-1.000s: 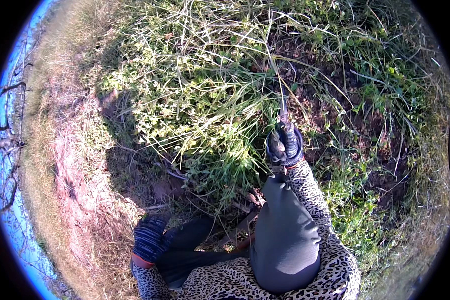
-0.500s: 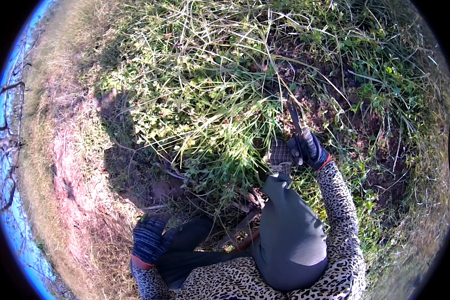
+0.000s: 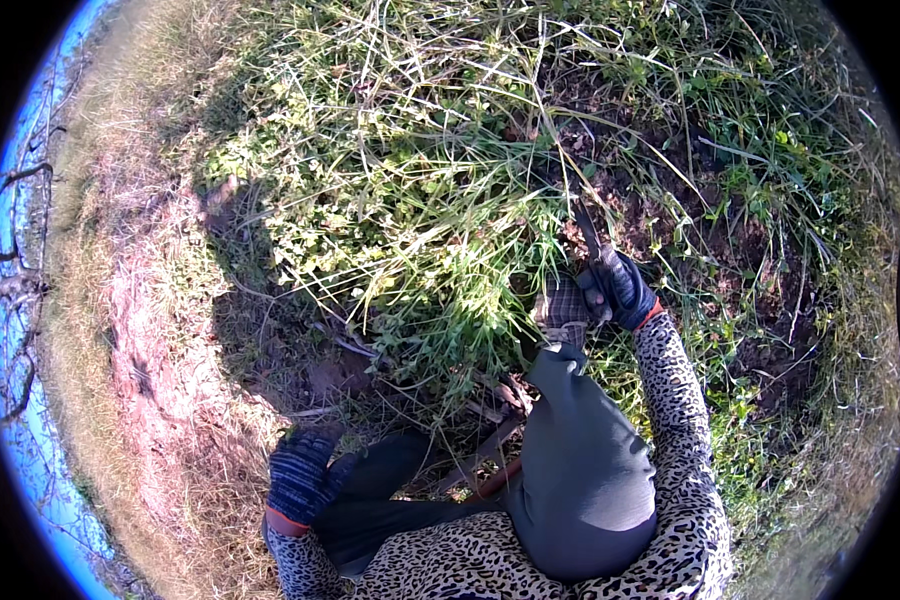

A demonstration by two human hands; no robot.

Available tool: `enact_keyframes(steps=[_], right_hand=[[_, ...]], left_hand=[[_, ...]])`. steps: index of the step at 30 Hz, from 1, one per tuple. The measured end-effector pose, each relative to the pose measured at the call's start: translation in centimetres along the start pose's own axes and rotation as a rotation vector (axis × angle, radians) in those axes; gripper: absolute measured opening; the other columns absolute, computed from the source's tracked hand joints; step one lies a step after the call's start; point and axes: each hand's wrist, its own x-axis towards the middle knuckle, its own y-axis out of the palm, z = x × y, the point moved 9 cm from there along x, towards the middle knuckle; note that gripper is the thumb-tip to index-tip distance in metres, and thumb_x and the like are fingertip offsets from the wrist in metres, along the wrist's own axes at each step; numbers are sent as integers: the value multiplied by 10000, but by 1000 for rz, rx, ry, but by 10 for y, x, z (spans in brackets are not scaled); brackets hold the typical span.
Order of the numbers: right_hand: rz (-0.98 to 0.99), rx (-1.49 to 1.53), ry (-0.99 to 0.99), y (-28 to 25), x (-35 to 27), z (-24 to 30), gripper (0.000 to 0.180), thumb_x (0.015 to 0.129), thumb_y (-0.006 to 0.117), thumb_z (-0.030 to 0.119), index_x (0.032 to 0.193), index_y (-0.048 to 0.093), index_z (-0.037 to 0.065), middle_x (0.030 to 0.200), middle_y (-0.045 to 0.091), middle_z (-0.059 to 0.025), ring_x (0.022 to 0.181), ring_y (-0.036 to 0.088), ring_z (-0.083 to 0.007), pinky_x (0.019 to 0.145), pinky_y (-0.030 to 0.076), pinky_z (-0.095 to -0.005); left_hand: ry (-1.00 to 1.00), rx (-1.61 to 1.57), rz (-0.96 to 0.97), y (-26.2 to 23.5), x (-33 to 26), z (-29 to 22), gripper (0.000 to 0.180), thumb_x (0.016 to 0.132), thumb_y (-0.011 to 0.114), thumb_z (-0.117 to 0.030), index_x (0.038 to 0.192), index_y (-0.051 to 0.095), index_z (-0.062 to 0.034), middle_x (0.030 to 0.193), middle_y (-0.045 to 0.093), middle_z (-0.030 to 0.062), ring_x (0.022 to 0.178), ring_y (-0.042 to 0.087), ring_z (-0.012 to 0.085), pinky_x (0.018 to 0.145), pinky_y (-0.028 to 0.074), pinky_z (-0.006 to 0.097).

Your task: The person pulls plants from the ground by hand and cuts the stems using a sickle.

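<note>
My right hand (image 3: 618,290), in a dark glove with an orange cuff, is closed around a hand tool with a narrow dark blade (image 3: 587,228). The blade points away from me, over bare soil at the edge of the grass. A checked shoe (image 3: 562,305) shows right beside that hand, below my bent right knee. My left hand (image 3: 305,474), in a striped dark glove, hangs near my left leg (image 3: 380,465) with nothing visible in it; its thumb stands apart from the fingers. A thick clump of green grass and leafy weeds (image 3: 460,300) lies between the hands.
Long loose grass stems (image 3: 450,60) lie across the far ground. Reddish bare soil (image 3: 160,340) runs along the left, with dry grass beyond it. Bare branches (image 3: 15,285) stand against blue sky at the left rim. Brown soil (image 3: 760,270) shows among weeds at right.
Very little differs. My right hand has turned slightly with the tool, and my left hand has shifted a touch to the right.
</note>
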Motion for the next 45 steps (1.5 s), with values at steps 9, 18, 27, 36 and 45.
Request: enact_keyframes(steps=[9,18,27,36,45], right_hand=[[-49,104,-107,22,11,13,674,883,507,646,1215,502,59,629,535,-38,415,457,-101,334,372,-218],[8,213,-149,16,21,-5,538,945,472,553,1205,522,85,724,596,-75,431,473,-137,335,371,-239],[292,623,-131,37,56,4,480,956,481,514,1331,445,217,824,614,-96,526,529,-137,353,419,-260],[502,903,-328,46,41,0,452,994,389,498,1371,441,254,932,660,-117,484,549,-127,329,423,-217],[392,693,24,72,14,-38,703,902,415,677,962,625,9,651,603,-107,486,545,-206,424,434,-281]], left_hand=[[-11,22,5,4,0,2,435,817,692,-310,1177,621,-75,1106,661,147,1027,620,323,920,456,454],[33,39,-17,3,-3,0,429,815,697,-271,1186,618,-72,1109,657,146,1036,616,326,909,470,440],[-11,7,-10,6,-7,7,448,833,660,-329,1206,606,-88,1138,648,144,1053,604,326,964,420,477],[-19,8,-9,9,-9,11,456,838,652,-357,1202,608,-86,1136,648,149,1054,601,332,987,406,491],[46,52,-41,2,-7,2,424,812,695,-245,1192,610,-75,1115,655,133,1028,612,325,942,441,470]])
